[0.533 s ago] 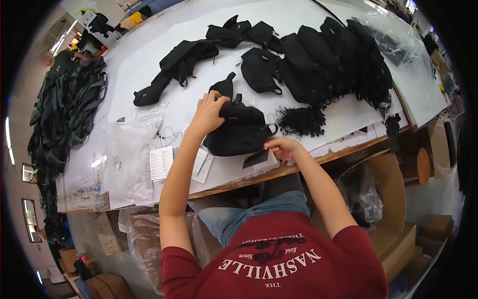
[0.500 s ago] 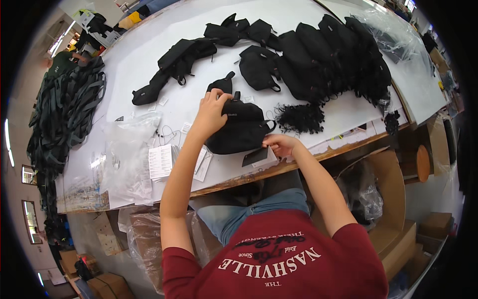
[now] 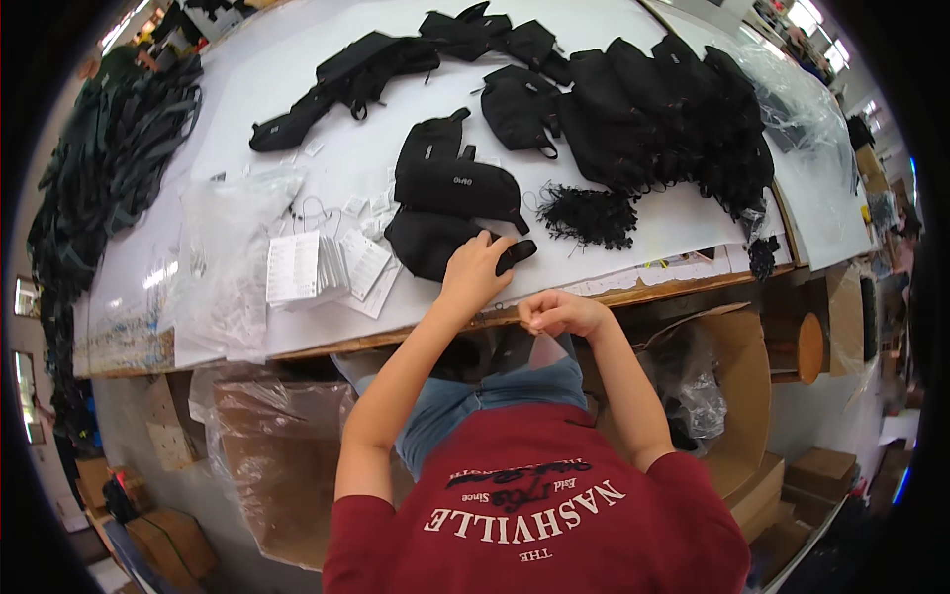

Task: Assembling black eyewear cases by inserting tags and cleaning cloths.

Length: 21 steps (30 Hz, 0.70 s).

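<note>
My left hand (image 3: 477,271) lies over the right part of a black fabric pouch (image 3: 424,244) at the table's near edge, its fingers curled onto the cloth beside a strap loop. Above that pouch lies another black pouch (image 3: 457,188), with a third black pouch (image 3: 427,142) behind it. Just off the edge, my right hand (image 3: 569,315) pinches a thin, pale hang tag (image 3: 546,350), which hangs below the fingers over my lap. The tag's face cannot be made out.
White printed cards (image 3: 295,269) lie left of the pouches, beside clear plastic bags (image 3: 233,262). Black cords (image 3: 591,214) sit to the right, below heaped black pouches (image 3: 633,119). Dark straps (image 3: 119,168) hang over the table's left end. An open cardboard box (image 3: 737,386) stands below right.
My left hand has come down and right, from the pouch's top to the near pouch. My right hand has drawn toward me off the table with the tag. The view has shifted slightly.
</note>
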Available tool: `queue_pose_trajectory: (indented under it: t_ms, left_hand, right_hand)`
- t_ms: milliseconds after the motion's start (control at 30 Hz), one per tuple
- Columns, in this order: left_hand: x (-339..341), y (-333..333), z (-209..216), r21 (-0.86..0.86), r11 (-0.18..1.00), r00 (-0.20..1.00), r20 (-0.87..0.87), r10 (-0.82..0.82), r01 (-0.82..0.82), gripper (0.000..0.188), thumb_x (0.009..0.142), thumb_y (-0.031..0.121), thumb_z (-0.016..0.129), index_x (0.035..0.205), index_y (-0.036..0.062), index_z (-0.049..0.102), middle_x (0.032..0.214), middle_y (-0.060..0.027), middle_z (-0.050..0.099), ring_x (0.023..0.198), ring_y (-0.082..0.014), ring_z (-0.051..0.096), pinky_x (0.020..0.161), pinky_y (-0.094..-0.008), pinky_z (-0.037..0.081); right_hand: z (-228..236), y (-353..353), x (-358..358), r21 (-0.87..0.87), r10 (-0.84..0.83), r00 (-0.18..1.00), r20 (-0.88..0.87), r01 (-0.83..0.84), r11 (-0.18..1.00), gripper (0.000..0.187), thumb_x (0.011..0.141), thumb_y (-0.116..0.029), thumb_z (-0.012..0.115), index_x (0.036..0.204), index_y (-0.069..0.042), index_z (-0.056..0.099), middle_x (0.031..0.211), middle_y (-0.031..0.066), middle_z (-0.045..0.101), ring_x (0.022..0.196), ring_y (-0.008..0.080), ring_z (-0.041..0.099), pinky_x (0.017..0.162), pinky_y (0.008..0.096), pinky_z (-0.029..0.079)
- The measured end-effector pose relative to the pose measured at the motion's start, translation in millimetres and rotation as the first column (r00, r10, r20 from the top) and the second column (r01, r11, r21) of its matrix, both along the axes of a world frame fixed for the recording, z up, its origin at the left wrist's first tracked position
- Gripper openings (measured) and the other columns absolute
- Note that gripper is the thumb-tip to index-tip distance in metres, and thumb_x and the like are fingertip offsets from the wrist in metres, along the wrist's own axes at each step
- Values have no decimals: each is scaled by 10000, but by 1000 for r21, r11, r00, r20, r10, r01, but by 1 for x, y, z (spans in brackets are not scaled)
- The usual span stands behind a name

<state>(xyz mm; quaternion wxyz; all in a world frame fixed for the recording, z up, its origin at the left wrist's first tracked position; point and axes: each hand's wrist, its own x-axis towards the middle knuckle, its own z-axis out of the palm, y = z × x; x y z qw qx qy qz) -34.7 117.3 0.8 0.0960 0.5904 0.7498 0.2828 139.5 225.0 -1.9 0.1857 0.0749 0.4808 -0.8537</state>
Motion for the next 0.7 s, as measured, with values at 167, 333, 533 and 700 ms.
queue_pose_trajectory:
  t_ms: [167, 333, 533, 700]
  left_hand:
    - [11, 2, 8, 137, 989, 988, -133, 75, -57, 295, 663, 163, 720, 919, 98, 588, 884, -101, 507, 837, -264, 536, 718, -376, 434]
    - [24, -32, 31, 289, 953, 989, -90, 119, -88, 223, 671, 135, 713, 865, 95, 611, 884, -64, 521, 809, -249, 523, 717, -362, 395]
    - [50, -109, 68, 403, 853, 936, 22, 352, -331, 214, 666, 99, 725, 850, 112, 617, 835, -17, 528, 734, -208, 487, 675, -331, 352]
    - [57, -138, 61, 152, 853, 825, 385, 414, -499, 129, 687, 99, 746, 777, 63, 662, 592, -12, 486, 598, -160, 471, 605, -300, 363]
  right_hand:
    - [11, 3, 40, -32, -116, 979, -170, 112, 993, 162, 851, -194, 627, 795, -65, 546, 734, -41, 512, 523, -8, 315, 448, 158, 210]
    - [47, -12, 42, 174, -631, 772, -73, 633, 754, 151, 889, -186, 605, 816, -60, 565, 704, -59, 506, 537, -7, 314, 466, 164, 219]
    - [67, -47, 16, 576, -513, 817, -263, 560, 596, 76, 889, -98, 621, 870, -28, 600, 704, -63, 539, 606, -4, 414, 532, 176, 291]
    - [75, -92, -14, 725, -277, 849, -451, 529, 440, 62, 838, -56, 667, 882, -24, 637, 531, -38, 413, 481, 24, 340, 439, 215, 254]
